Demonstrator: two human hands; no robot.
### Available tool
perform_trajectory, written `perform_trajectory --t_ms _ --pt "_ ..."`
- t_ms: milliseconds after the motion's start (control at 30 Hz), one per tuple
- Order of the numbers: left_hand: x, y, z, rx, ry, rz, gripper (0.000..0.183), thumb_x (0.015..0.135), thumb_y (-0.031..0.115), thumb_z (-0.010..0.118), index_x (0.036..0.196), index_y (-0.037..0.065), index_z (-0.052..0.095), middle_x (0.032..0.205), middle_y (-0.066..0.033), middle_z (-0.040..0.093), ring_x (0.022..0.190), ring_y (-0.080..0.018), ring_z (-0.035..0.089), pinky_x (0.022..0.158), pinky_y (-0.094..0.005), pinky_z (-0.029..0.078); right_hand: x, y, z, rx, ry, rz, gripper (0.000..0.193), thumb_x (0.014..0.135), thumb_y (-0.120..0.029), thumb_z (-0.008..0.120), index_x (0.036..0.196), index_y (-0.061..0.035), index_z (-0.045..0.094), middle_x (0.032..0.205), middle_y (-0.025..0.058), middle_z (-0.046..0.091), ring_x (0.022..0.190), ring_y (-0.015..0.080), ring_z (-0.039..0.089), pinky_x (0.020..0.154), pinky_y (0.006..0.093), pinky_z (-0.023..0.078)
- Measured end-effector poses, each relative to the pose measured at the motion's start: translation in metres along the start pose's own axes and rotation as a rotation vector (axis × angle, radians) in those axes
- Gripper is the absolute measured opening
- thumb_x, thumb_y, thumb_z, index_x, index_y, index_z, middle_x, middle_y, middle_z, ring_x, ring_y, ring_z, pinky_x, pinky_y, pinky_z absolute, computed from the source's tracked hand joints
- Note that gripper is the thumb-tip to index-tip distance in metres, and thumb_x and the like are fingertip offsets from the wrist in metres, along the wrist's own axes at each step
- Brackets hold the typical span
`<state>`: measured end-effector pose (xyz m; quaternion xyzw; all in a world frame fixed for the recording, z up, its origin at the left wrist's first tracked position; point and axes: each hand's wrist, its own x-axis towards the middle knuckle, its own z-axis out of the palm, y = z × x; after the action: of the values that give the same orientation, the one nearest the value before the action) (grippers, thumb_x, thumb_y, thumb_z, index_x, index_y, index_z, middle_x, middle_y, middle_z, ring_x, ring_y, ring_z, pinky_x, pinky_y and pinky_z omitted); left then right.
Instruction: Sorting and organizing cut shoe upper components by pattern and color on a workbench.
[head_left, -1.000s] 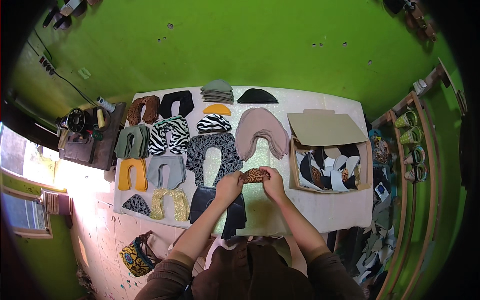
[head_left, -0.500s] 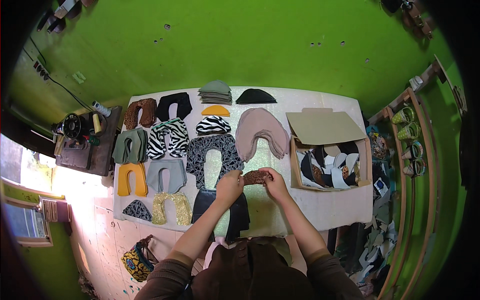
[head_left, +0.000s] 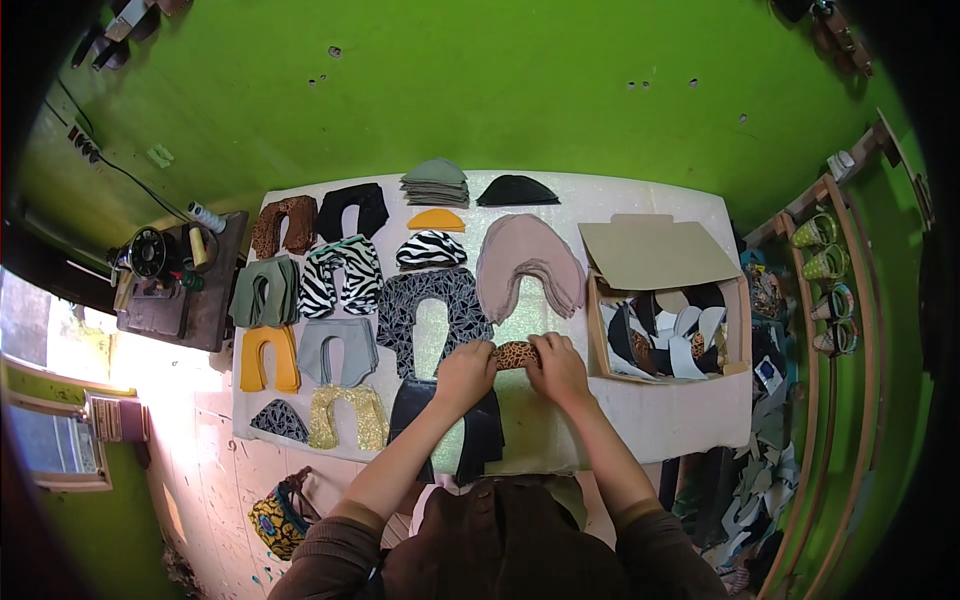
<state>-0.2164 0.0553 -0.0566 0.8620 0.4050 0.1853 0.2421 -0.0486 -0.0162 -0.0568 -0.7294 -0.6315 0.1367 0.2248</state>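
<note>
A small leopard-print cut piece (head_left: 516, 355) is stretched between my two hands over the table's near middle. My left hand (head_left: 467, 372) grips its left end, and my right hand (head_left: 557, 368) grips the right end. Whether it is one layer or several cannot be made out. Just left of it lies a stack of black-and-grey patterned U-shaped pieces (head_left: 455, 300), with black U-shaped pieces (head_left: 480, 425) under my left forearm. Beyond my hands is a stack of dusty-pink U-shaped pieces (head_left: 530, 255).
An open cardboard box (head_left: 735, 330) of cut scraps stands on the right of the white table (head_left: 650, 420). Zebra-print (head_left: 340, 275), yellow (head_left: 270, 360) and grey (head_left: 338, 352) stacks line the left. A sewing machine (head_left: 150, 255) sits beyond the left edge; a wooden rack (head_left: 812, 400) stands right.
The leopard-print piece has turned so its print faces up more brightly and flatter. My right hand's fingers have come over its end. The whole view has shifted slightly.
</note>
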Motion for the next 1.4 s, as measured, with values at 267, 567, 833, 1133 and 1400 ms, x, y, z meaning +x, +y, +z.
perform_trajectory --t_ms 267,567,833,1133,1400 --pt "0.022 0.013 0.013 0.2 -0.231 0.244 0.045 0.064 0.018 0.067 0.103 0.002 0.051 0.097 -0.0109 0.055 0.09 -0.0259 0.055 0.074 -0.0337 0.048 0.012 0.017 0.006 -0.025 -0.161 -0.182 0.061 0.063 -0.016 0.072 0.117 -0.0066 0.047 0.103 0.0107 0.05 0.096 0.0278 0.05 0.082 0.0358 0.044" --pt "0.023 -0.001 0.04 0.378 -0.268 0.242 0.042 0.067 0.013 0.062 0.104 -0.001 0.049 0.092 -0.0106 0.052 0.085 -0.0241 0.055 0.069 -0.0312 0.049 0.006 0.021 0.006 0.075 -0.147 -0.151 0.055 0.063 -0.012 0.071 0.113 -0.0066 0.049 0.099 0.0103 0.05 0.093 0.0286 0.051 0.079 0.0365 0.045" --pt "0.018 0.011 0.029 0.369 -0.32 0.19 0.047 0.069 0.016 0.062 0.11 -0.002 0.047 0.095 -0.0114 0.053 0.087 -0.0246 0.055 0.07 -0.0317 0.05 -0.004 0.029 0.009 0.053 -0.164 -0.185 0.058 0.066 -0.011 0.069 0.119 -0.0076 0.046 0.108 0.0111 0.049 0.1 0.0282 0.049 0.083 0.0364 0.043" --pt "-0.02 0.018 0.026 0.412 -0.248 0.219 0.059 0.08 0.039 0.053 0.119 -0.004 0.045 0.127 -0.017 0.044 0.116 -0.0252 0.045 0.094 -0.0343 0.038 -0.04 0.01 0.025 -0.151 -0.057 -0.138 0.062 0.079 -0.029 0.056 0.13 -0.0024 0.033 0.138 0.0109 0.03 0.127 0.0241 0.029 0.103 0.0461 0.021" --pt "-0.023 0.017 0.03 0.377 -0.353 0.118 0.064 0.085 0.048 0.042 0.126 -0.001 0.041 0.136 -0.0159 0.034 0.124 -0.0236 0.036 0.101 -0.0361 0.029 -0.047 0.011 0.026 -0.264 -0.071 -0.116 0.066 0.079 -0.035 0.055 0.132 -0.0042 0.031 0.139 0.0087 0.028 0.129 0.0228 0.026 0.104 0.0494 0.016"
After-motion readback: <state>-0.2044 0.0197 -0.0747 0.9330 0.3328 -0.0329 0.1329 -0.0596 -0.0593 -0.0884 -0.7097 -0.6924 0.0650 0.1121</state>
